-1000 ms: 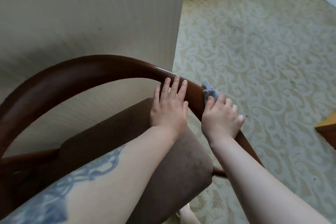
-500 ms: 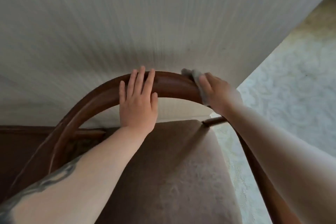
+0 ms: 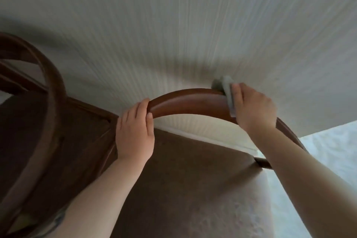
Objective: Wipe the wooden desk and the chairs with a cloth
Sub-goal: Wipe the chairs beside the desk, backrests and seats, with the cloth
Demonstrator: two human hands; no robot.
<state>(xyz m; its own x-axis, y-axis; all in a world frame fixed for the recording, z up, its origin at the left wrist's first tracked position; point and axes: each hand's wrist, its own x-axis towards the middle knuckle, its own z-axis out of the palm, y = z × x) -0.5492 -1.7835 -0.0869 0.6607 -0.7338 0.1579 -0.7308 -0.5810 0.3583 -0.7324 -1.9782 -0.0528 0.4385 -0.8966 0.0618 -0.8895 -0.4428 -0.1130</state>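
Along the curved wooden back rail (image 3: 185,102) of the near chair, our right hand (image 3: 253,108) presses a grey cloth (image 3: 227,92) over the top of the arch, fingers curled round cloth and rail together. Our left hand (image 3: 135,133) steadies the same rail further left, fingers wrapped over its upper edge. Below lies the brown upholstered seat (image 3: 193,179); a ribbed pale wall (image 3: 173,25) stands close behind. We judge the cloth could bunch and skip wood, or knuckles scrape that wall, if we slide quickly.
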